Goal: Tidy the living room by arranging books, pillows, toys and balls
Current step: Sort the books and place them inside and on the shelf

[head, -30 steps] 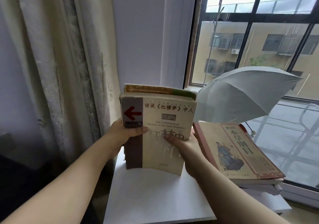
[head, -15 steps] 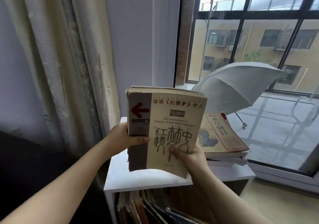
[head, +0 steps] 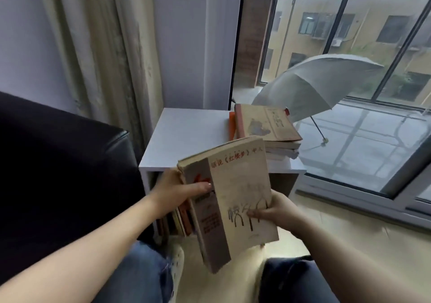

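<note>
White shelf [head: 186, 130] behind, worn beige paperback [head: 242, 181], tilted, gripped by left hand [head: 175, 190] and right hand [head: 282, 209]

Two hands, left hand [head: 173, 192] and right hand [head: 278, 211], are gripping a beige book [head: 235, 200] in front of a white shelf [head: 186, 134] that is bearing a book stack [head: 268, 127] on its right.

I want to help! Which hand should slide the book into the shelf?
Probably the left hand: it grips the book beside the shelf opening; the right hand holds its far edge.
</note>
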`<state>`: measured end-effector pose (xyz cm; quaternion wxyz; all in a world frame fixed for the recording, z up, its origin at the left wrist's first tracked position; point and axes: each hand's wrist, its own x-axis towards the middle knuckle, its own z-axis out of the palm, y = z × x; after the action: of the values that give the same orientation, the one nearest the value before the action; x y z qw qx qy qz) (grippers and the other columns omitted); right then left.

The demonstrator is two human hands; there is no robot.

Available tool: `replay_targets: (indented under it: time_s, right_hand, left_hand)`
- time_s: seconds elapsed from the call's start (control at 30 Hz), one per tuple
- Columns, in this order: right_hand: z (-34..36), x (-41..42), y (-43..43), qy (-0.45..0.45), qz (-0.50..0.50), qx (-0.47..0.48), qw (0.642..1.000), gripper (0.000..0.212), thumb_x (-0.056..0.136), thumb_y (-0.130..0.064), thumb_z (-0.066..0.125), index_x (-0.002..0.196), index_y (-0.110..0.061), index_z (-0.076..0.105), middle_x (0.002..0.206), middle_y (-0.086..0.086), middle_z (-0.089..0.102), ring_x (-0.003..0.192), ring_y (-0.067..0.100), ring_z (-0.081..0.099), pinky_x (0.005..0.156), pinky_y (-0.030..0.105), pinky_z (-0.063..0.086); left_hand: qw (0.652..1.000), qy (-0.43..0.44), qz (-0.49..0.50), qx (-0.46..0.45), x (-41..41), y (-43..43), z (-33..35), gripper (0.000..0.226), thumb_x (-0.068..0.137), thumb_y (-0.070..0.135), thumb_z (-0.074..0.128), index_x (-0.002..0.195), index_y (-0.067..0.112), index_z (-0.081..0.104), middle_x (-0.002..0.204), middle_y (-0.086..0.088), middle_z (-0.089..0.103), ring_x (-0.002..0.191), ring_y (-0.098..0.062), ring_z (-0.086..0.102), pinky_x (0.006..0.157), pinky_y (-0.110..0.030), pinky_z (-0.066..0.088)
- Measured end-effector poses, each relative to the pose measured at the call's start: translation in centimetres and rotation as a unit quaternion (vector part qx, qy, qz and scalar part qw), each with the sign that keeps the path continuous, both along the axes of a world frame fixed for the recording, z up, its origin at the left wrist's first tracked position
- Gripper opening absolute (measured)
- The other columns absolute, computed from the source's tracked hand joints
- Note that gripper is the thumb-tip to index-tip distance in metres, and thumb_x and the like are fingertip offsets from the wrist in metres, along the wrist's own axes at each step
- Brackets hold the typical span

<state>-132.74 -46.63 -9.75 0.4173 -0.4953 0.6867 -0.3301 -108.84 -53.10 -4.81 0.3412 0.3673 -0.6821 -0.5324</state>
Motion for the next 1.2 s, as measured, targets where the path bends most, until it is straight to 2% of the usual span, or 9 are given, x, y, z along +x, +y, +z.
replay_targets:
  time_s: [0.13, 0.27, 0.4, 0.5, 0.63, 0.87, 1.07, 1.13, 1.2]
  right_hand:
    - [-3.4, 0.6, 0.4, 0.097, -0.127, 0.005, 0.987, 0.051, 0.078, -0.031, 0.073, 0.121, -0.017, 0.050, 0.106, -0.004, 0.062, 0.096, 0.015, 0.060, 0.080, 0.029, 0.053]
    - [-4.3, 1.7, 0.3, 0.049, -0.017, 0.136, 0.989, 0.038, 0.083, -0.042, 0.065, 0.106, -0.018, 0.047, 0.092, -0.004, 0.056, 0.080, 0.009, 0.055, 0.064, 0.021, 0.046]
    - [-5.9, 3.4, -0.6, 0.008, 0.097, 0.199, 0.975, 0.082, 0.075, -0.050, 0.070, 0.140, -0.019, 0.030, 0.130, 0.001, 0.052, 0.112, 0.018, 0.055, 0.086, 0.029, 0.049]
    - [-7.2, 4.5, -1.6, 0.185, 0.102, 0.147, 0.966, 0.104, 0.068, -0.049, 0.075, 0.148, -0.020, 0.014, 0.144, 0.006, 0.038, 0.126, 0.026, 0.045, 0.101, 0.037, 0.044]
    - [-7.1, 3.7, -2.3, 0.453, 0.060, -0.020, 0.889, 0.063, 0.090, -0.029, 0.053, 0.144, -0.021, 0.020, 0.136, 0.007, 0.039, 0.115, 0.030, 0.051, 0.086, 0.037, 0.046]
    - [-6.7, -0.9, -5.6, 0.458, 0.047, -0.061, 0.886, 0.046, 0.092, -0.030, 0.049, 0.136, -0.023, 0.037, 0.131, 0.000, 0.051, 0.107, 0.027, 0.059, 0.075, 0.032, 0.046]
    - [-8.7, -1.5, -8.2, 0.392, -0.013, -0.040, 0.919, 0.040, 0.094, -0.028, 0.048, 0.134, -0.026, 0.038, 0.132, -0.002, 0.051, 0.108, 0.025, 0.058, 0.086, 0.038, 0.050]
    - [-9.3, -1.7, -9.5, 0.376, -0.042, -0.048, 0.925, 0.042, 0.095, -0.022, 0.047, 0.136, -0.024, 0.038, 0.132, 0.000, 0.052, 0.107, 0.027, 0.059, 0.086, 0.038, 0.051]
    - [-10.2, -1.6, -10.8, 0.375, -0.064, -0.054, 0.923, 0.040, 0.093, -0.015, 0.049, 0.133, -0.018, 0.044, 0.126, 0.005, 0.055, 0.105, 0.030, 0.060, 0.085, 0.038, 0.051]
  left_hand:
    - [0.989, -0.112, 0.068, 0.061, -3.5, 1.5, -4.7, 0.007, 0.079, 0.015, 0.071, 0.079, 0.021, 0.068, 0.080, 0.004, 0.072, 0.075, -0.013, 0.070, 0.070, -0.025, 0.056]
    - [0.952, -0.217, 0.140, 0.166, -6.1, 0.9, -8.5, 0.014, 0.077, 0.025, 0.070, 0.081, 0.012, 0.069, 0.081, -0.007, 0.071, 0.074, -0.021, 0.068, 0.064, -0.029, 0.056]
    - [0.925, -0.159, 0.208, 0.274, -8.1, -0.3, -9.7, 0.021, 0.079, 0.022, 0.068, 0.092, 0.006, 0.065, 0.087, -0.016, 0.068, 0.077, -0.029, 0.067, 0.058, -0.033, 0.056]
    - [0.907, -0.079, 0.211, 0.354, -9.6, -1.5, -9.6, 0.026, 0.080, 0.019, 0.068, 0.100, 0.002, 0.063, 0.088, -0.020, 0.068, 0.075, -0.032, 0.068, 0.061, -0.040, 0.059]
    - [0.899, -0.004, 0.187, 0.396, -10.7, -2.7, -8.8, 0.024, 0.081, 0.019, 0.066, 0.098, 0.001, 0.063, 0.083, -0.019, 0.069, 0.069, -0.030, 0.069, 0.047, -0.034, 0.056]
    - [0.921, -0.058, 0.029, 0.384, -9.1, -5.4, -9.2, 0.027, 0.093, 0.037, 0.052, 0.104, 0.013, 0.060, 0.089, -0.011, 0.069, 0.076, -0.022, 0.069, 0.062, -0.036, 0.058]
    - [0.861, -0.076, 0.173, 0.472, -7.6, -8.5, -12.7, 0.027, 0.098, 0.011, 0.043, 0.120, 0.000, 0.053, 0.086, -0.009, 0.059, 0.096, -0.028, 0.058, 0.083, -0.042, 0.048]
    - [0.864, -0.060, 0.200, 0.457, -8.1, -9.1, -13.7, 0.023, 0.098, 0.008, 0.040, 0.115, 0.000, 0.054, 0.088, -0.009, 0.059, 0.104, -0.031, 0.057, 0.094, -0.044, 0.046]
    - [0.876, -0.067, 0.218, 0.426, -9.4, -9.9, -14.3, 0.017, 0.098, 0.007, 0.040, 0.094, 0.004, 0.055, 0.088, -0.010, 0.057, 0.093, -0.027, 0.058, 0.088, -0.036, 0.049]
